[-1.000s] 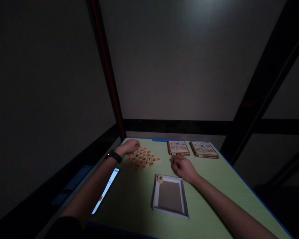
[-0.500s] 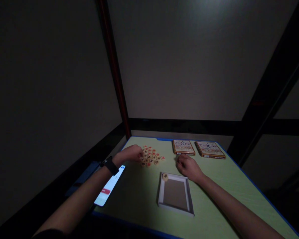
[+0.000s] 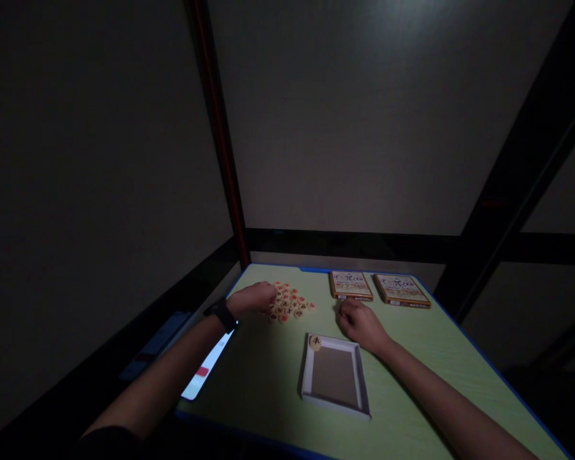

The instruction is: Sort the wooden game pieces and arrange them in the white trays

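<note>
My left hand reaches to the left side of a cluster of round Chinese chess pieces. Its fingers are bent together over the edge of the cluster, and whatever is between them is hidden. The pieces are pale discs with red or black characters, lying close together. My right hand rests on the table with its fingers curled in and nothing visible in them. Just below it to the left lies a shallow open box tray. A single disc with a black character sits in the tray's far left corner.
Two flat printed boxes, the left box and the right box, lie at the back. A lit phone lies along the table's left edge, partly behind my left forearm. The green table has blue edging. Walls stand behind and at left.
My left hand has shifted slightly at the cluster, and its wrist has turned a little. My right hand stays in place. The whole view has moved slightly.
</note>
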The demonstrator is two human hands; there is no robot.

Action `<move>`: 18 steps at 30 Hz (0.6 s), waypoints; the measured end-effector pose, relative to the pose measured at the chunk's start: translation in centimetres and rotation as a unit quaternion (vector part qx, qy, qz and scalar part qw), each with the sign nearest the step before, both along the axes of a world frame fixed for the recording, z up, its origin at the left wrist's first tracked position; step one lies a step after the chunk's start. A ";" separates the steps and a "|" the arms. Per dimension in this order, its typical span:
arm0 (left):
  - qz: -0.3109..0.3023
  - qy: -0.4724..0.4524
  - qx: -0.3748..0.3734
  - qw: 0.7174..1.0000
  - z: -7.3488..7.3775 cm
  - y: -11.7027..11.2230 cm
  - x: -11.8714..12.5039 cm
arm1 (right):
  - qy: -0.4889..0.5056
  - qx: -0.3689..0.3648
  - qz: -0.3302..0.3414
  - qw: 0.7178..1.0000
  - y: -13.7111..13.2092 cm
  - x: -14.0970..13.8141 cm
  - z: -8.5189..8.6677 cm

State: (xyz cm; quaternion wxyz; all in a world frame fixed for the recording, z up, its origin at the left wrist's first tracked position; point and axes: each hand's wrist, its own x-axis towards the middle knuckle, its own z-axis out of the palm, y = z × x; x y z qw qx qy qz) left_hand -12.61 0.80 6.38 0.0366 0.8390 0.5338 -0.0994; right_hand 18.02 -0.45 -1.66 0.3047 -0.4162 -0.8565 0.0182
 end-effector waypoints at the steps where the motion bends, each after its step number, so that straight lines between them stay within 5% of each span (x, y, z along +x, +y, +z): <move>1: -0.005 -0.001 0.002 1.000 0.0 -0.1 -0.1 | 0.001 -0.001 0.000 1.000 0.0 0.0 0.0; 10: 0.046 -0.041 0.094 0.994 1.0 1.5 -1.5 | -0.013 0.015 -0.006 1.000 0.1 -0.1 -0.3; 18: 0.080 -0.022 0.084 0.993 0.4 3.0 -0.7 | -0.010 0.013 0.002 1.000 0.1 0.0 -0.3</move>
